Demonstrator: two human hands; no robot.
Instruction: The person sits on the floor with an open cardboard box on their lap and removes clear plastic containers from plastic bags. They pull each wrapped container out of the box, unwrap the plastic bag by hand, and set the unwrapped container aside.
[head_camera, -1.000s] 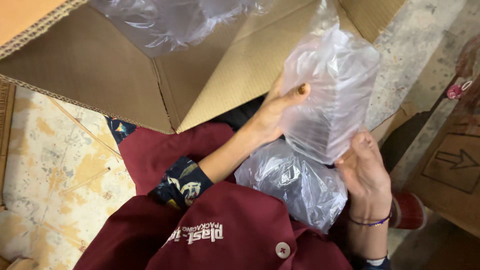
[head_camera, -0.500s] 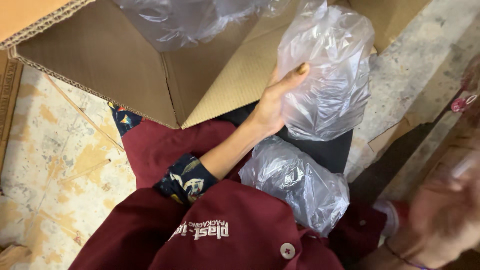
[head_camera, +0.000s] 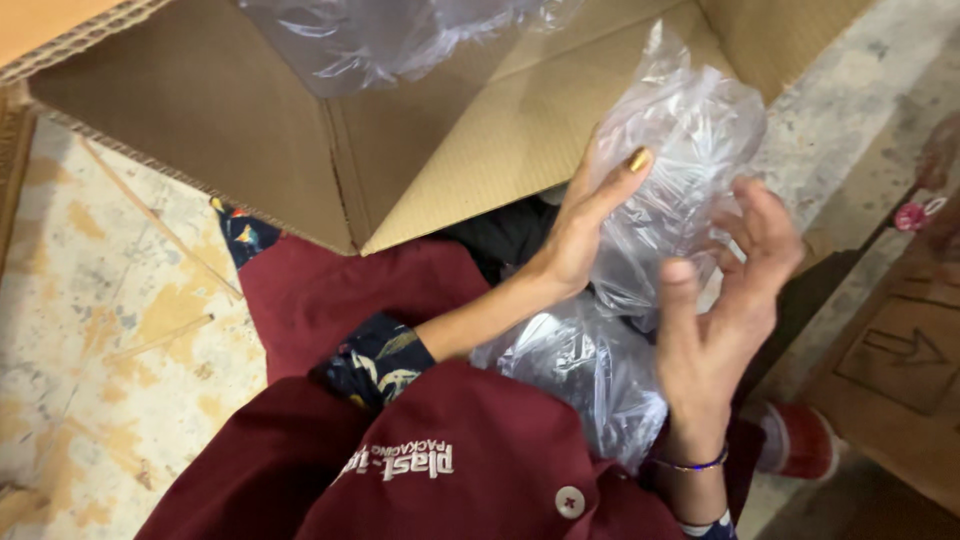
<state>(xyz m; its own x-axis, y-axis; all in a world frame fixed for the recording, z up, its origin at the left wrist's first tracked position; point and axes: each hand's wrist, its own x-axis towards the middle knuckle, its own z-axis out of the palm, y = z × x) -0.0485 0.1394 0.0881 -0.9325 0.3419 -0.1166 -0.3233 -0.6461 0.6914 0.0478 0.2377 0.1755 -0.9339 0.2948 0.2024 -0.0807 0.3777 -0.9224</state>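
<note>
My left hand (head_camera: 585, 225) grips the left side of a clear plastic bag (head_camera: 685, 160) stuffed with clear plastic items, holding it up in front of a big cardboard box. My right hand (head_camera: 725, 300) hovers just right of and below that bag, fingers spread, close to it but holding nothing. A second filled clear plastic bag (head_camera: 575, 375) lies in my lap under both hands, on my maroon garment.
The open cardboard box (head_camera: 260, 130) with a clear plastic liner (head_camera: 390, 35) fills the top of the view. Another cardboard box (head_camera: 900, 370) stands at the right. Worn, paint-stained floor (head_camera: 100, 330) lies to the left.
My right hand, which had dropped away low to the right, has come back up beside the raised bag. The left hand keeps its hold on the bag.
</note>
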